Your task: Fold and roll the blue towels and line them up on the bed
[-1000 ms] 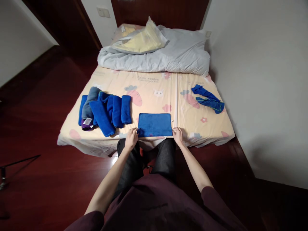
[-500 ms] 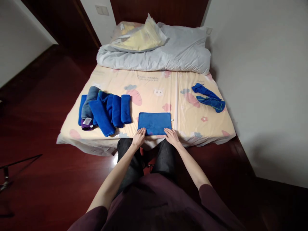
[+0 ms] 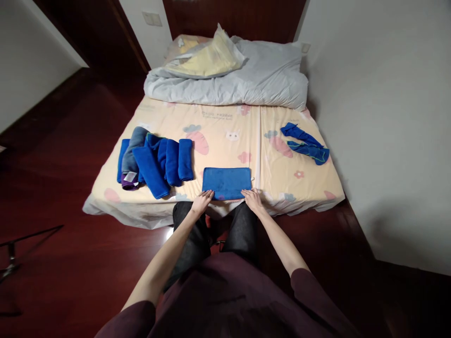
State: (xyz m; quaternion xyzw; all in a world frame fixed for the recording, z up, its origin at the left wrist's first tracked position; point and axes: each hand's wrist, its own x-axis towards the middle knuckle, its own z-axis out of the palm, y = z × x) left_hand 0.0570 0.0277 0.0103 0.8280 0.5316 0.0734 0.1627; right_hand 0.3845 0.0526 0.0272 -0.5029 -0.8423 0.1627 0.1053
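Note:
A folded blue towel (image 3: 226, 182) lies as a flat rectangle near the front edge of the bed. At its near left corner, the fingers of my left hand (image 3: 203, 201) rest over the edge, pinching it. My right hand (image 3: 252, 199) grips the near right corner in the same way. Both thumbs are mostly hidden. A small pale tag sticks out from the towel's right side. To the left lies a group of rolled towels, several blue (image 3: 151, 172) and one grey (image 3: 136, 150), with a purple one (image 3: 129, 182) partly covered.
Crumpled blue cloths (image 3: 306, 143) with green edging lie on the bed's right side. A grey quilt (image 3: 271, 70) and a yellow pillow in clear wrapping (image 3: 214, 58) sit by the headboard. The patterned bedsheet (image 3: 225, 145) covers the bed. A wall (image 3: 380, 117) stands on the right.
Both hands stay at the near corners of the blue towel, with barely any movement. The whole view has shifted slightly.

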